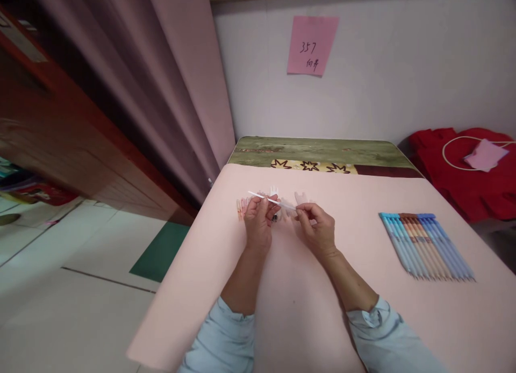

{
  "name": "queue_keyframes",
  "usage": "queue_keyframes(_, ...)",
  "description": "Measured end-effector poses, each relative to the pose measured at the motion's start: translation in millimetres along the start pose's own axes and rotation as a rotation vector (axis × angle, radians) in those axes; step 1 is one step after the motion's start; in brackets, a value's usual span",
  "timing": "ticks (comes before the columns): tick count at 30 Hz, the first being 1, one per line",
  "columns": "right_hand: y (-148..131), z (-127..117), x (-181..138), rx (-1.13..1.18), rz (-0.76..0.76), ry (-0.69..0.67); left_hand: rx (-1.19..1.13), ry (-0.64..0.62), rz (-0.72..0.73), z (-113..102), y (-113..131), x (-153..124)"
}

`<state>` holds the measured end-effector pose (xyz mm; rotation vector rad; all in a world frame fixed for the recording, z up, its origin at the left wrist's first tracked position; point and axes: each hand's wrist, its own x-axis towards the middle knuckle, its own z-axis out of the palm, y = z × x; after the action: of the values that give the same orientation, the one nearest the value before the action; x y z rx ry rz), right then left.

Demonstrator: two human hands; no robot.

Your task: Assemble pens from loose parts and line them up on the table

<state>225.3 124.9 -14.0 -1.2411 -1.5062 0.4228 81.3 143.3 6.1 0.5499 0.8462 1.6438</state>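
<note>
Above the table, a thin white stick that looks like a pen refill (pixel 258 195) slants down to the right between my hands. My left hand (pixel 258 222) is closed and pinches it near its middle. My right hand (pixel 318 227) is closed too, with thumb and fingertips on its paler, translucent right end; whether that end is a separate piece I cannot tell. Behind the left fingers lie small pink and orange pen parts (pixel 241 208), partly hidden. A white pronged piece (pixel 274 191) and a pale pink pronged piece (pixel 300 198) lie beyond the hands.
On the right lies a neat row of pens (pixel 423 246) with blue and brown ends. Pink paper (pixel 298 330) covers most of the table. A red cloth (pixel 451 185) is beyond the right edge, a curtain (pixel 189 83) at the left. A pink note (pixel 312 45) hangs on the wall.
</note>
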Motion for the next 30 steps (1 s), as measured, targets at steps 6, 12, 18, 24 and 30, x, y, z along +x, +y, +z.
queue_keyframes(6, 0.4, 2.8, -1.6, 0.086, -0.01, -0.078, 0.045, -0.052, 0.019, 2.9, 1.1, -3.2)
queue_keyframes(12, -2.1, -0.1, 1.9, -0.027, -0.097, -0.109, 0.194, -0.144, 0.046, 6.6, -0.5, -10.1)
queue_keyframes(18, -3.8, -2.2, 0.9, -0.155, -0.102, -0.051, 0.402, -0.047, 0.237, 0.4, 11.6, -8.7)
queue_keyframes(24, -2.5, -2.4, 0.1, -0.114, 0.009, 0.017, 0.67, 0.402, 0.623, -38.2, 35.8, 17.2)
queue_keyframes(30, 5.3, -2.6, 2.2, -0.013, 0.113, 0.071, 0.835, 0.508, 0.441, -69.7, 42.8, 34.3)
